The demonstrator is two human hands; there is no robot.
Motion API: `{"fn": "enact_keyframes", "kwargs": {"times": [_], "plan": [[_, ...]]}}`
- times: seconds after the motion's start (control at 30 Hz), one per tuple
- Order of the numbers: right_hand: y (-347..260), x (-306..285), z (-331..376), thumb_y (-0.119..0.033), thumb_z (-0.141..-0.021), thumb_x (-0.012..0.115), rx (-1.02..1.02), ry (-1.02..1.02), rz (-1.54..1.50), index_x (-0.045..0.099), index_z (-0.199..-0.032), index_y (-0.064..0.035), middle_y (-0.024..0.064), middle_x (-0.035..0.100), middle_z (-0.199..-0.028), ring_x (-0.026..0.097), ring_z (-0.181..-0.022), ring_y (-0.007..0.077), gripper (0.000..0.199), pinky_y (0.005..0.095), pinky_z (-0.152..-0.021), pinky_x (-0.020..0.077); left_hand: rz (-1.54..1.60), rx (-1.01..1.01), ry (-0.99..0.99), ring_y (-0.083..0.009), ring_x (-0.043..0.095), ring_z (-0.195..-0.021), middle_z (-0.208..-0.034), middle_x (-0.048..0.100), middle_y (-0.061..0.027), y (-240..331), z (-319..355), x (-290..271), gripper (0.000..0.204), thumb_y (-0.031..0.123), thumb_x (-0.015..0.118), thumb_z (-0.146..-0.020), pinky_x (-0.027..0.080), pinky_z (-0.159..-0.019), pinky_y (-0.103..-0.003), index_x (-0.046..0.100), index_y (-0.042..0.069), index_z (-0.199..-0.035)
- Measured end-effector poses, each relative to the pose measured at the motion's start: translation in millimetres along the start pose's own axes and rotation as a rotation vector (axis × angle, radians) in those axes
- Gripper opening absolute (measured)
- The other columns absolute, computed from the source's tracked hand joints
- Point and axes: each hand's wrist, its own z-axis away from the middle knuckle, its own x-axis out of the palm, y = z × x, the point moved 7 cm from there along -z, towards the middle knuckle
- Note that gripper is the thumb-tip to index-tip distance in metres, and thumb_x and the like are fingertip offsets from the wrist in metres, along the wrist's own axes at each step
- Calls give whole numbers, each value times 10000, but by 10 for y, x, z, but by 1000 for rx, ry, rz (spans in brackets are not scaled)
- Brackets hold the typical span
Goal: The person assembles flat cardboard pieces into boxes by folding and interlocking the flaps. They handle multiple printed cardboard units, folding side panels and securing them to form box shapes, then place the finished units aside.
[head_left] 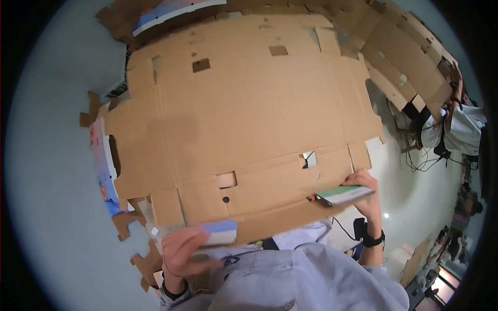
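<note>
Left hand clenched on the lower left flap of a flat die-cut cardboard sheet, fingers curled over the printed blue-and-white edge of that flap. Right hand grasping the lower right flap, thumb on top, green-and-white printed side of this flap turned toward the camera. Black band around the right wrist, dark band on the left wrist too. Sheet held up unfolded between both hands, brown side facing the head, filling the middle of the view, with several small cut-out slots. Behind it, more flat cardboard sheets stacked at upper right, and printed sheets lying at the left on a pale bench. At far right, another person in a white shirt, well apart.
</note>
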Motion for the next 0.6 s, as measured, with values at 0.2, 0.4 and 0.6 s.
{"fn": "enact_keyframes", "kwargs": {"times": [0.2, 0.4, 0.6], "plan": [[324, 32, 121, -117, -634, 808, 168, 357, -238, 595, -1079, 16, 94, 577, -954, 560, -929, 234, 511, 335, -857, 439, 133, -468, -215, -254, 662, -671, -788, 672, -120, -282, -87, 328, 209, 11, 745, -733, 503, -614, -286, 701, -2, -937], [-99, -37, -26, -375, -678, 859, -27, 522, 212, 464, -1340, 32, 182, 448, -1281, 467, -1190, 306, 872, 400, -1001, 397, 495, -783, -303, -99, 628, -707, -792, 699, -82, -804, -135, 225, 196, 43, 706, -826, 500, -620, -266, 703, -47, -1000], [-318, -45, -190, -287, -755, 811, -106, 372, -97, 381, -1420, 37, 189, 483, -1345, 473, -1250, 282, 856, 396, -1072, 353, 592, -674, -320, -118, 653, -750, -855, 721, -98, -1118, -423, 99, 265, 115, 748, -795, 509, -684, -254, 706, -50, -998]]}}
